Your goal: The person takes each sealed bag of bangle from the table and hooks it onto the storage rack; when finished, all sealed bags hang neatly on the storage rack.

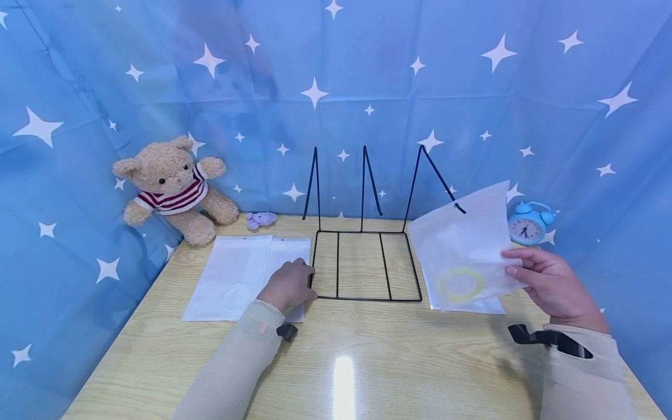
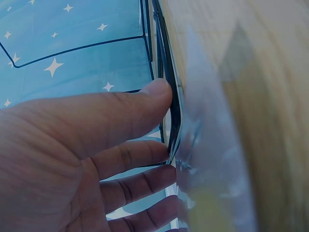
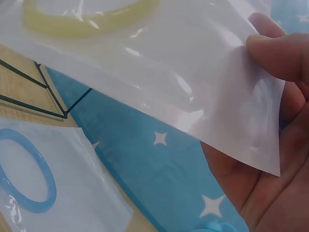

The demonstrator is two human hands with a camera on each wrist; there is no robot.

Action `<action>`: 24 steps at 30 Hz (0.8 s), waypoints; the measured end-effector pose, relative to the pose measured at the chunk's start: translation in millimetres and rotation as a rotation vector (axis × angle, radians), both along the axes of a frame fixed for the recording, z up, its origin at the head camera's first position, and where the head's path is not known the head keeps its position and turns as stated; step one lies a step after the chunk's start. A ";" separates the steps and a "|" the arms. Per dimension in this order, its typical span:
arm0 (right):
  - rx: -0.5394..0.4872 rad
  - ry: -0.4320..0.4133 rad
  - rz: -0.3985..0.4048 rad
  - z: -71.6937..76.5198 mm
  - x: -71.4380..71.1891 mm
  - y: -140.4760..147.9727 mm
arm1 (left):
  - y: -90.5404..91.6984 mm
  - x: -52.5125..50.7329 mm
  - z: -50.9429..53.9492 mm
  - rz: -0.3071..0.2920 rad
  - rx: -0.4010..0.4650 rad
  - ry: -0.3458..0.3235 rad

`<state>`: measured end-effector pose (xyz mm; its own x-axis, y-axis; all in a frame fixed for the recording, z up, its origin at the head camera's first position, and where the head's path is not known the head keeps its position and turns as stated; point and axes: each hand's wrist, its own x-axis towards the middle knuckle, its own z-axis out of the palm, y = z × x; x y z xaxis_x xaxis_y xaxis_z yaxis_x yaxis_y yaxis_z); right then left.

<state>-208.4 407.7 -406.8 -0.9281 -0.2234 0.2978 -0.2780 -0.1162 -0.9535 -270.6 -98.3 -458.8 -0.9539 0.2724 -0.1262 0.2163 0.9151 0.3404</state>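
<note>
A black wire rack (image 1: pixel 361 299) with three upright hooks stands mid-table. At the left side of its base, my left hand (image 1: pixel 290 284) grips the frame (image 2: pixel 170 82) between thumb and fingers. My right hand (image 1: pixel 553 286) pinches the right edge of a whitish bag (image 1: pixel 472 245), which holds a yellow ring (image 3: pixel 91 26). That bag is tilted; the right hook's end (image 1: pixel 460 208) shows against its upper part, and whether it passes through a hole I cannot tell. Partly beneath lies another bag (image 3: pixel 72 164) with a blue ring (image 3: pixel 48 181).
Two whitish bags (image 1: pixel 231 274) lie overlapping left of the rack, one partly under my left hand. Behind them are a teddy bear (image 1: pixel 175 189) and a small purple toy (image 1: pixel 261 220). A blue alarm clock (image 1: pixel 527 227) stands at the back right, before a starry blue curtain (image 1: pixel 336 58).
</note>
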 end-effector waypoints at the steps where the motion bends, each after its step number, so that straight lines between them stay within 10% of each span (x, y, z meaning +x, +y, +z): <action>1: 0.002 -0.001 -0.006 -0.1 -0.1 -0.6 | 0.0 0.0 -0.2 0.002 0.000 0.000; 24: -0.008 0.007 0.016 -0.6 -4.3 -6.3 | 0.4 -0.1 0.4 0.004 0.000 -0.007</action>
<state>-212.6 401.4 -407.4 -0.9224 -0.2357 0.3059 -0.2824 -0.1285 -0.9506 -270.7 -97.8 -458.4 -0.9541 0.2685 -0.1330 0.2101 0.9159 0.3419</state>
